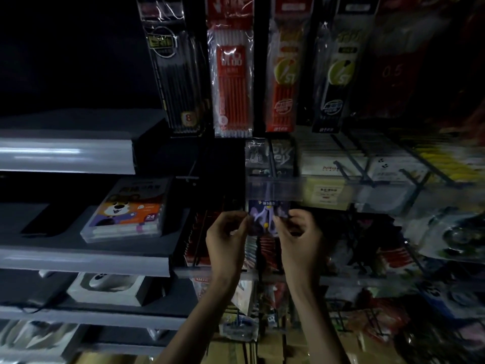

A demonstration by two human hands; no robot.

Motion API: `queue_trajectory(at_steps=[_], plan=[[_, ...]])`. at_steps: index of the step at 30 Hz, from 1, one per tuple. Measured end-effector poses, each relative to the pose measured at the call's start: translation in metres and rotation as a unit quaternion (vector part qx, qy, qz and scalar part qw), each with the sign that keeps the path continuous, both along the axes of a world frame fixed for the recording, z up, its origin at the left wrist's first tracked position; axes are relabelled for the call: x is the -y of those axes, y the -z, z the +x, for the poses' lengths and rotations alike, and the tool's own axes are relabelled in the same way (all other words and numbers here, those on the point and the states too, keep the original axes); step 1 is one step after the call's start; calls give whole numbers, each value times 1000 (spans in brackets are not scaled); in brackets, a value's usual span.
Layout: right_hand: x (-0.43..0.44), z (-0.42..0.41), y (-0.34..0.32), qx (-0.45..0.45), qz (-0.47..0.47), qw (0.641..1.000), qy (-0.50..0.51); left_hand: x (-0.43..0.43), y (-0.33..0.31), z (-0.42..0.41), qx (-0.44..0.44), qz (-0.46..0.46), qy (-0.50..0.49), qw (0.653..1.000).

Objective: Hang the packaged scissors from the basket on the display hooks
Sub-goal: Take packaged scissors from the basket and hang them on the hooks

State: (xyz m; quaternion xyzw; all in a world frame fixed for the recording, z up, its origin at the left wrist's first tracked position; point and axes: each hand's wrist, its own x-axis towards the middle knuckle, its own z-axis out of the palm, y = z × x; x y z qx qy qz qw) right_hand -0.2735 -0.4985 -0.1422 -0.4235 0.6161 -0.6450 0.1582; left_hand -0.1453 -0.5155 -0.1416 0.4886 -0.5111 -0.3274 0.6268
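Observation:
A packaged pair of scissors (pixel 266 216) with a purple card is held up in front of the display, just below a clear price rail (pixel 275 186). My left hand (pixel 227 237) pinches its left edge and my right hand (pixel 299 236) pinches its right edge. A black display hook (pixel 271 164) juts out right above the package. Whether the package sits on the hook is unclear in the dim, blurred view. The basket is out of sight.
Long pen packs (pixel 231 74) hang above. Grey shelves at left carry a marker box (pixel 128 208) and a white boxed item (pixel 105 287). More hooks with packaged goods (pixel 372 169) fill the right side. Red packs (pixel 202 240) hang behind my left hand.

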Motion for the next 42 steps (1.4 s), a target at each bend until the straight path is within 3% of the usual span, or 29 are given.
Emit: queue_trajectory(at_steps=[22,28,42], plan=[[14,8,10,-13,13,999,30,16,13,4,12,31,2,999],[13,6,14,-33,39,999,14,21,22,5,60,56,0,997],[33,1,16,35,37,999,-9,28,13,4,49,51,22,997]])
